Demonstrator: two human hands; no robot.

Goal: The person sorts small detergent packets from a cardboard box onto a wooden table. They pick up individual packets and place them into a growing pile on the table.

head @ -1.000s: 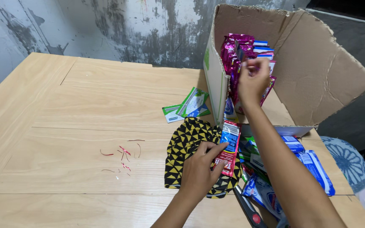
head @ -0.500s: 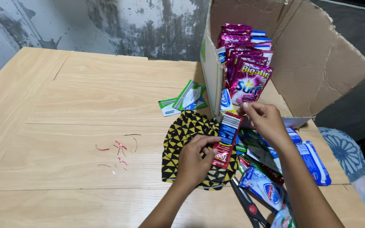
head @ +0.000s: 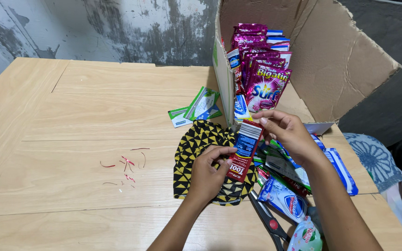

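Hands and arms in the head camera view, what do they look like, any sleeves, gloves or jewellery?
Both arms are bare up to the bottom edge of the picture: no sleeves show. The left hand and the right hand wear no gloves, and no rings, watch or bracelets can be seen on the fingers or wrists. The nails look short and unpainted.
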